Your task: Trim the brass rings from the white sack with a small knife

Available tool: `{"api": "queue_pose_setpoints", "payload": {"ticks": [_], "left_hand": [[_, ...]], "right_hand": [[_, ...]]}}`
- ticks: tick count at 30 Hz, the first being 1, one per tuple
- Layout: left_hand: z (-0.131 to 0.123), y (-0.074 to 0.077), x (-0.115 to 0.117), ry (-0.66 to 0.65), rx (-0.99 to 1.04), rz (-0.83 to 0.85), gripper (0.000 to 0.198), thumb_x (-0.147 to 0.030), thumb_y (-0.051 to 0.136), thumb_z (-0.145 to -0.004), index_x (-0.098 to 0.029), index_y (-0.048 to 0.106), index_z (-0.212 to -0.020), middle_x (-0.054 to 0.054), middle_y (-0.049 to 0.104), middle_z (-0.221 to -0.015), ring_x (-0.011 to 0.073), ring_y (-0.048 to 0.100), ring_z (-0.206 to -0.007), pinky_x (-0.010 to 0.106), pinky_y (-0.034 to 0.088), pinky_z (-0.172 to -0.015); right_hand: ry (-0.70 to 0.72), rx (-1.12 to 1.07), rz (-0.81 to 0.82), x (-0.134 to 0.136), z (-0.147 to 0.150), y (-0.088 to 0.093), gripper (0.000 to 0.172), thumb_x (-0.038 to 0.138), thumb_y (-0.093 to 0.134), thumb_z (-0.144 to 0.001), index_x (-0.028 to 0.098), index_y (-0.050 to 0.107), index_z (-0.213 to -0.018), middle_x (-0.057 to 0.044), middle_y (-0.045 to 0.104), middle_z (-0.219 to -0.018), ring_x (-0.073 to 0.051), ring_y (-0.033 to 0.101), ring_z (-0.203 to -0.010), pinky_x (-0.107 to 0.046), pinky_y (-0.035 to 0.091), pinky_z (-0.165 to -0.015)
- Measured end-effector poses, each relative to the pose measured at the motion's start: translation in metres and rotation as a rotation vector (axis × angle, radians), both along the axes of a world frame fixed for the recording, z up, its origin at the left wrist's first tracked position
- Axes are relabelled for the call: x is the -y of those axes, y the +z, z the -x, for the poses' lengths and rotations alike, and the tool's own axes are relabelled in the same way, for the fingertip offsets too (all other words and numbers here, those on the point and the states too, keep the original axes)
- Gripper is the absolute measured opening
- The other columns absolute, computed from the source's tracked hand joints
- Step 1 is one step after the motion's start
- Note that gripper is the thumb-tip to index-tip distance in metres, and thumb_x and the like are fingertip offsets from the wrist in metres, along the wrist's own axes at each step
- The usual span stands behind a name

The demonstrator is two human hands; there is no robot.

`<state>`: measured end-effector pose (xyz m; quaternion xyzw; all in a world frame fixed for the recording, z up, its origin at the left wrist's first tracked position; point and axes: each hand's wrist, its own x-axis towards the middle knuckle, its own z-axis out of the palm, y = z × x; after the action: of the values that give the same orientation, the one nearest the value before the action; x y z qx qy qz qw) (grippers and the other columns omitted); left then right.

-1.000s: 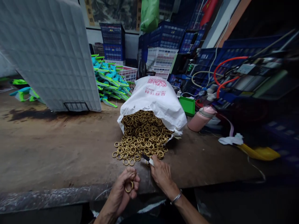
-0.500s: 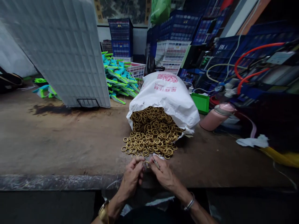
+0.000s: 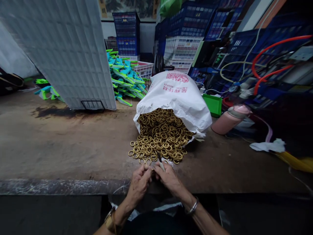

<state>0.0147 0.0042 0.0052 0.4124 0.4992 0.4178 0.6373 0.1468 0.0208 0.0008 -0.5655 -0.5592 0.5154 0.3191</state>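
Note:
A white sack [image 3: 181, 98] lies on its side on the brown workbench [image 3: 61, 147], spilling a heap of brass rings [image 3: 158, 137] toward me. My left hand [image 3: 139, 184] is closed in a pinch at the bench's near edge, its fingertips on a brass ring [image 3: 152, 169] between both hands. My right hand [image 3: 170, 179] is closed around a thin dark tool [image 3: 160, 160] with a white-wrapped handle, whose tip points up toward the heap. The two hands touch at the fingertips.
A grey gridded panel [image 3: 61, 52] leans at the back left, with green and blue plastic parts [image 3: 124, 78] behind it. A pink bottle [image 3: 230, 119], a green box [image 3: 212, 104], hoses and stacked blue crates [image 3: 190, 23] crowd the right.
My left hand has risen from below the bench edge to meet the right hand. Both hands now pinch together just in front of the heap of rings.

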Motion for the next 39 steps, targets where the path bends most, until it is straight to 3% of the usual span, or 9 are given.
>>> {"api": "queue_pose_setpoints", "payload": {"ticks": [4, 9, 12, 18, 24, 28, 31, 35, 39], "left_hand": [[0.001, 0.003, 0.001, -0.086, 0.008, 0.087, 0.039, -0.053, 0.053, -0.072, -0.018, 0.045, -0.058, -0.009, 0.035, -0.041, 0.0043, 0.027, -0.035, 0.018, 0.020, -0.036], [0.002, 0.000, 0.004, -0.073, 0.120, 0.116, 0.036, -0.051, 0.054, -0.073, -0.018, 0.045, -0.064, -0.008, 0.039, -0.046, 0.0030, 0.027, -0.036, 0.016, 0.019, -0.036], [0.002, -0.003, 0.004, -0.048, 0.145, 0.130, 0.034, -0.050, 0.054, -0.073, -0.018, 0.045, -0.066, -0.009, 0.039, -0.047, 0.0029, 0.026, -0.035, 0.016, 0.017, -0.035], [0.002, -0.001, 0.002, 0.005, 0.122, 0.122, 0.033, -0.050, 0.055, -0.071, -0.018, 0.045, -0.069, -0.008, 0.045, -0.053, 0.0023, 0.030, -0.037, 0.015, 0.019, -0.036], [0.003, -0.002, 0.004, 0.018, 0.068, 0.033, 0.036, -0.052, 0.055, -0.071, -0.017, 0.046, -0.067, -0.007, 0.045, -0.053, 0.0030, 0.032, -0.040, 0.015, 0.022, -0.038], [0.005, 0.003, 0.011, -0.021, 0.079, 0.047, 0.036, -0.051, 0.056, -0.071, -0.017, 0.045, -0.067, -0.007, 0.043, -0.050, 0.0026, 0.030, -0.038, 0.015, 0.020, -0.036], [0.006, 0.009, 0.017, -0.075, 0.187, 0.133, 0.032, -0.048, 0.056, -0.073, -0.017, 0.048, -0.074, -0.008, 0.044, -0.051, 0.0025, 0.030, -0.036, 0.015, 0.018, -0.035], [0.007, 0.009, 0.017, -0.029, 0.406, 0.212, 0.030, -0.046, 0.055, -0.075, -0.016, 0.048, -0.072, -0.003, 0.051, -0.062, 0.0024, 0.034, -0.040, 0.014, 0.022, -0.035], [0.005, 0.004, 0.013, -0.004, 0.433, 0.209, 0.029, -0.041, 0.057, -0.075, -0.013, 0.053, -0.073, 0.001, 0.052, -0.064, 0.0052, 0.041, -0.046, 0.015, 0.027, -0.035]], "right_hand": [[-0.021, 0.100, -0.117, -0.002, 0.002, 0.006, 0.015, 0.031, 0.046, -0.073, 0.019, 0.046, -0.064, 0.005, 0.043, -0.060, -0.010, 0.039, -0.059, -0.021, 0.034, -0.057], [0.015, 0.088, -0.113, -0.002, 0.000, 0.004, 0.019, 0.031, 0.038, -0.078, 0.019, 0.045, -0.065, 0.005, 0.042, -0.055, -0.010, 0.040, -0.054, -0.021, 0.034, -0.054], [-0.005, 0.269, -0.227, 0.001, -0.004, -0.002, 0.018, 0.027, 0.035, -0.080, 0.020, 0.044, -0.067, 0.004, 0.045, -0.057, -0.011, 0.042, -0.055, -0.022, 0.032, -0.055], [0.218, 0.604, -0.352, 0.014, -0.008, -0.003, 0.018, 0.010, 0.038, -0.073, 0.021, 0.052, -0.079, 0.001, 0.056, -0.064, -0.011, 0.049, -0.057, -0.022, 0.027, -0.054], [0.269, 0.785, -0.377, 0.017, -0.006, -0.006, 0.023, 0.009, 0.039, -0.071, 0.020, 0.051, -0.088, 0.000, 0.060, -0.068, -0.012, 0.053, -0.059, -0.024, 0.024, -0.053], [0.225, 0.911, -0.332, 0.011, -0.014, -0.011, 0.026, 0.008, 0.039, -0.072, 0.019, 0.051, -0.092, -0.001, 0.060, -0.066, -0.013, 0.053, -0.058, -0.025, 0.021, -0.051], [0.100, 0.984, -0.287, 0.006, -0.027, -0.010, 0.024, 0.009, 0.038, -0.075, 0.018, 0.052, -0.093, -0.002, 0.062, -0.066, -0.013, 0.053, -0.054, -0.026, 0.019, -0.050], [-0.030, 0.940, -0.308, 0.002, -0.040, -0.008, 0.017, 0.016, 0.039, -0.082, 0.019, 0.052, -0.092, -0.002, 0.063, -0.068, -0.014, 0.055, -0.057, -0.025, 0.022, -0.052], [-0.032, 0.921, -0.340, 0.003, -0.036, -0.012, 0.014, 0.026, 0.044, -0.083, 0.021, 0.050, -0.094, -0.002, 0.065, -0.079, -0.015, 0.059, -0.065, -0.024, 0.026, -0.054]]}}
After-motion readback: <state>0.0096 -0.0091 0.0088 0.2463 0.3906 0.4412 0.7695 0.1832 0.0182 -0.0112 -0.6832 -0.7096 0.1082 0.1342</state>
